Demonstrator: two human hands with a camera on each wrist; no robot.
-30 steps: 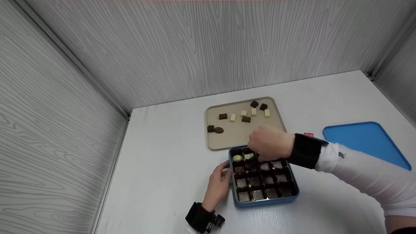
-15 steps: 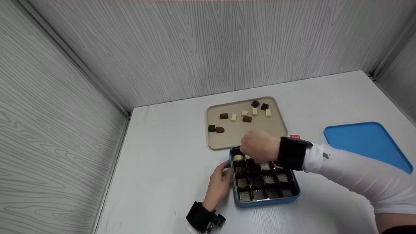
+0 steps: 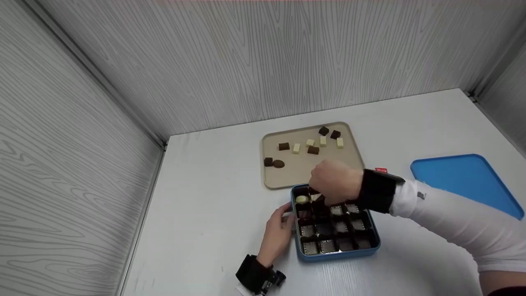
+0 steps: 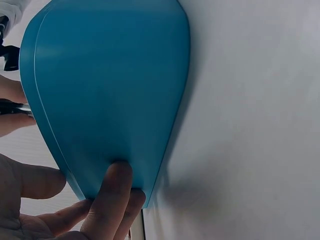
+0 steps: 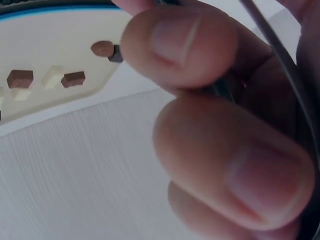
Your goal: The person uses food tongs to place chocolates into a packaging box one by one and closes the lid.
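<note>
Filling the blue tin (image 3: 337, 255)
Left hand (image 3: 278, 232) flat against its left wall; right hand (image 3: 333, 183) curled over far cells, grip contents unclear.

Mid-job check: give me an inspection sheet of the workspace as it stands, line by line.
Surface: white table, bare around the work.
Job's things: blue tin with dark cups, few filled; beige tray holding loose dark and white chocolates.
Clutter: blue lid lying apart on the right.
Grippers: left hand steadies the tin's left wall; right hand, fingers curled, over the tin's far row, what it holds is hidden.
Cables: thin dark one by the right fingers in the wrist view.
Surroundings: grey wood-grain walls.
</note>
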